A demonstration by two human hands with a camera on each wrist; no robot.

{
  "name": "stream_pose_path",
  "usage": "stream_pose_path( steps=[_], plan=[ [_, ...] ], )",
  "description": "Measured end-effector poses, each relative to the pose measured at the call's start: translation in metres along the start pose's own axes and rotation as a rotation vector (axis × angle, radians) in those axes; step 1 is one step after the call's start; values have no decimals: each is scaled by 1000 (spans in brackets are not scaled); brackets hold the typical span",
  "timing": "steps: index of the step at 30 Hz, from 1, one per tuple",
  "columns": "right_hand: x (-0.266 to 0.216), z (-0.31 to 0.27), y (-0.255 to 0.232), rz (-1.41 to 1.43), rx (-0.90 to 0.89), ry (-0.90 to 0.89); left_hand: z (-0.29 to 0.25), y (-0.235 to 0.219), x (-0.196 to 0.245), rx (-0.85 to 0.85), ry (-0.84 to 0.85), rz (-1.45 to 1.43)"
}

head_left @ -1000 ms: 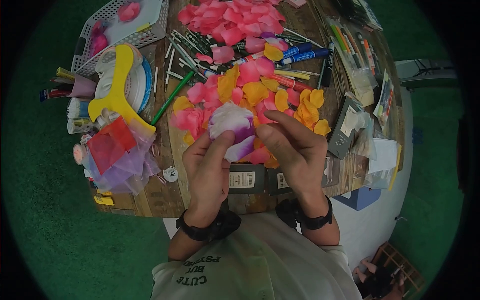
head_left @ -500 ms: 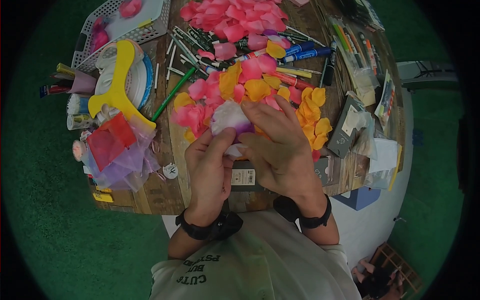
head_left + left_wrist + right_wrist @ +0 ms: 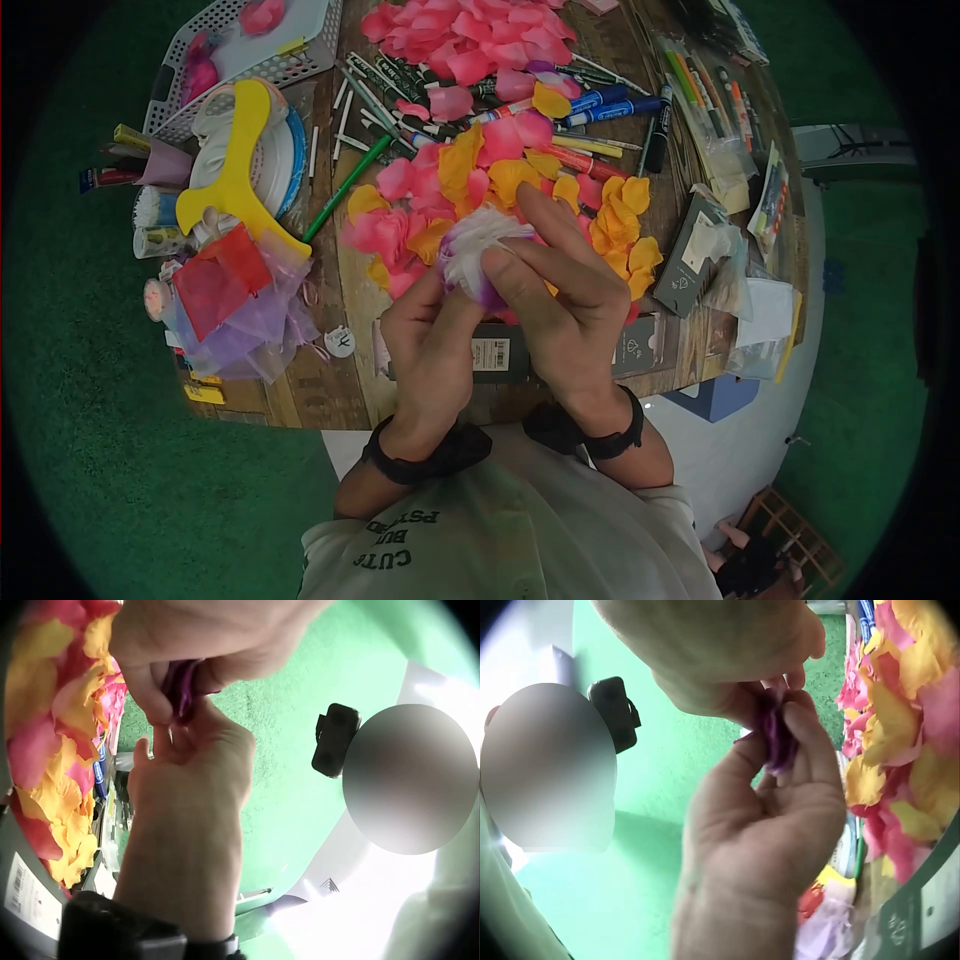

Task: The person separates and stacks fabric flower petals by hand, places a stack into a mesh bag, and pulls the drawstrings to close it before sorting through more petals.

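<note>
A bunch of white and purple artificial petals (image 3: 470, 250) is held in front of the chest, above the table. My left hand (image 3: 430, 345) pinches it from the left, thumb on the near side. From the right, my right hand (image 3: 570, 315) has its thumb and fingers closed on the bunch's edge. In the left wrist view, dark purple petals (image 3: 182, 686) show between the two hands. Purple petals (image 3: 780, 739) appear again in the right wrist view, with fingers of both hands around them. Pink and orange petals (image 3: 625, 205) lie loose just beyond the hands.
Farther back are a big pink petal pile (image 3: 470, 35), scattered pens and blue markers (image 3: 625, 110). On the left stand a perforated white basket (image 3: 300, 70), a yellow three-armed piece (image 3: 240, 165) and sheer bags (image 3: 235, 320). Dark boxes (image 3: 500, 358) line the near edge; bagged pens (image 3: 705, 110) lie right.
My right hand passed over the petal bunch and now grips its edge, thumb on the near side. The bunch has turned, showing its layered white edges, and shifted slightly right with my left hand.
</note>
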State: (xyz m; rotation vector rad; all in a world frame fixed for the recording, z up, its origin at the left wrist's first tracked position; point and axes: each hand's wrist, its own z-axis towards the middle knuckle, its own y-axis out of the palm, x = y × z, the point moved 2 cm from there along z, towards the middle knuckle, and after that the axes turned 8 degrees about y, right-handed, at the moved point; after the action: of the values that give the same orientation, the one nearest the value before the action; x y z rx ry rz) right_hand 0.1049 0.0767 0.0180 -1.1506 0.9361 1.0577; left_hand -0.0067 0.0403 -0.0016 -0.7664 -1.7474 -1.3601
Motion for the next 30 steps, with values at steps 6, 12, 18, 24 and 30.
stream_pose_path(
  steps=[6,12,18,24,30],
  plan=[
    [8,-9,3,-101,147,-102,1,2,0,-10,-97,-179],
    [9,-12,6,-82,181,-72,0,7,1,-16,-179,-260],
    [16,-14,9,-114,219,-170,-4,-2,-4,-40,-152,-181],
    [14,-6,6,-127,128,-151,3,3,-4,128,-169,-105],
    [13,16,1,-146,-102,-221,13,-2,-1,153,-112,-146]
  ],
)
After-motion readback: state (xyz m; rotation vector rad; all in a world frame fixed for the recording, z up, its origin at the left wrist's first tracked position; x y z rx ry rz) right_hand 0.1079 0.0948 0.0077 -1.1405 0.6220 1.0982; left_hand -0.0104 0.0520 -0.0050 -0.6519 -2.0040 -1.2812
